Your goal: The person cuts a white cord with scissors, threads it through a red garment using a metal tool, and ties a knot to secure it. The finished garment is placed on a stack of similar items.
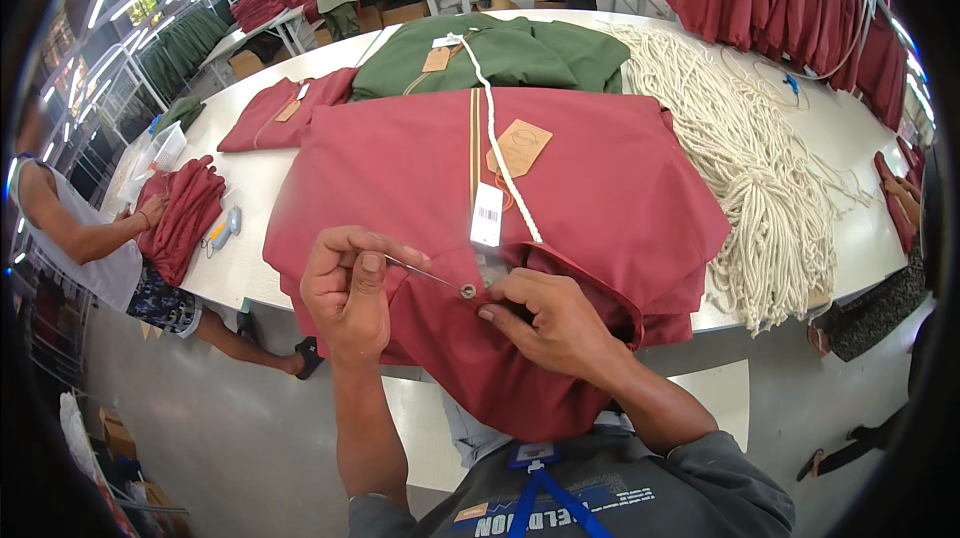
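The metal eyelet (468, 291) sits in the near edge of the red garment (390, 158), between the two hands and close to the person's body. A thin metal rod (425, 273) slants from the left down to it; whether the tip has passed through the hole or only rests on it is too small to tell.

The left hand (347, 288) pinches the rod between thumb and forefinger. The right hand (550, 313) pinches the cloth just right of the eyelet, thumb and fingers pressed together on it. This grip looks well placed: keeping the fabric taut there should stop the ring tilting away. The rod would best be lined up with the hole and fed gently, since a forced or steep push could catch the cloth behind the ring or bend the shaft. A hold nearer the eyelet would likely give finer control.

Beyond the hands, the white tag (487, 215) and brown tag (522, 148) lie on the garment, with a white cord (490, 118) running past them; these are worth keeping clear of the rod. Farther off on the bench (250, 200) lies a green garment (560, 53), and to the right a heap of pale cords (740, 158).
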Motion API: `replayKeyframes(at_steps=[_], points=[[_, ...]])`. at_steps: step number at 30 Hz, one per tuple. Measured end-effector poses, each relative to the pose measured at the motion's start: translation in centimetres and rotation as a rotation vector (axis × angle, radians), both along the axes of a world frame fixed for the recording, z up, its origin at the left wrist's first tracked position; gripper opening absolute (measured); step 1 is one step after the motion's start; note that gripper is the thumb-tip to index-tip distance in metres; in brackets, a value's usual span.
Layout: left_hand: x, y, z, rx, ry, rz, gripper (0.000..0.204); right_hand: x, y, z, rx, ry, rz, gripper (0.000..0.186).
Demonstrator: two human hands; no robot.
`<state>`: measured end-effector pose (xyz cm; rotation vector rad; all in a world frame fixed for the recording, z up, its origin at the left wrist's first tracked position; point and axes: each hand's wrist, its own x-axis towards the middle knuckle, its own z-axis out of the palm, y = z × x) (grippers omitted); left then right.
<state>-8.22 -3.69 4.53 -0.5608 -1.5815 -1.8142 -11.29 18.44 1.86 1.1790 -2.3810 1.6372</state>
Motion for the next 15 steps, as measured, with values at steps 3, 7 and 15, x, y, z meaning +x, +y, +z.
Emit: replayKeyframes(at_steps=[3, 7, 15], points=[[-0.4, 0.5, -0.3, 0.057, -0.033, -0.050, 0.016, 0.0, 0.3, -0.3, -0.037, 0.005, -0.006, 0.013], [-0.2, 1.1, 0.2, -0.110, -0.253, -0.086, 0.038, 0.0, 0.3, -0.4, -0.094, -0.015, -0.042, 0.013], [-0.6, 0.4, 0.4, -0.563, -0.312, -0.133, 0.025, -0.1, -0.2, -1.2, -0.163, -0.041, -0.051, 0.013]])
